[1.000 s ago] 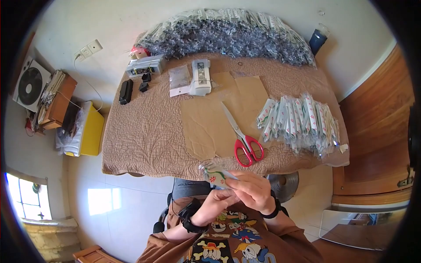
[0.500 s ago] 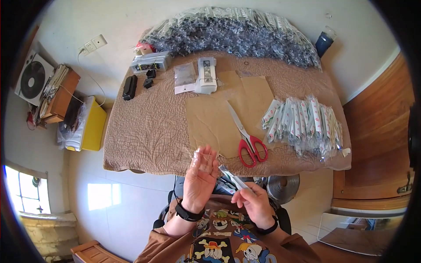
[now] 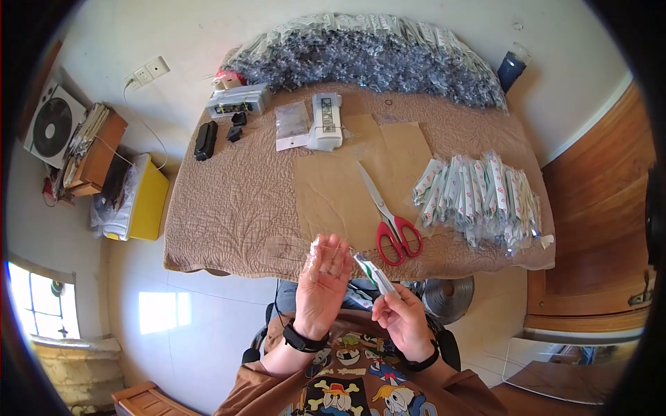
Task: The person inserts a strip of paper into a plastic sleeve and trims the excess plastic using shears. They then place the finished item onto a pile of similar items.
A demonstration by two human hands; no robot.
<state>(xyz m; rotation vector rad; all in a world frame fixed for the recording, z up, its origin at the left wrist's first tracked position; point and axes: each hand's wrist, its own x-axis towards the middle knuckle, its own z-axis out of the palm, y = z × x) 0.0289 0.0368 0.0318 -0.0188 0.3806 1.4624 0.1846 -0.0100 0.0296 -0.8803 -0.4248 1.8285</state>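
Note:
My left hand [image 3: 322, 288] is palm up at the table's near edge, fingers mostly extended. It holds a clear plastic sleeve [image 3: 288, 248], thin and see-through, which spreads left over the brown cloth. Close on its right, my right hand [image 3: 404, 320] pinches a slim white and green packet [image 3: 374, 274] between thumb and fingers. The packet tilts up and left, its tip near my left fingers. Beyond it, scissors with red handles [image 3: 393, 239] lie partly open on a flat piece of brown paper [image 3: 333, 191].
Several similar wrapped packets [image 3: 479, 197] are piled at the table's right. A long heap of bagged items [image 3: 374, 59] lines the back. A stack of white sleeves [image 3: 326, 121], a small clear bag [image 3: 292, 121] and a black case [image 3: 205, 141] lie on the quilted cloth [image 3: 222, 208].
Both hands have shifted slightly right. The packet in my right hand has turned more upright, and the clear sleeve shows more fully spread to the left.

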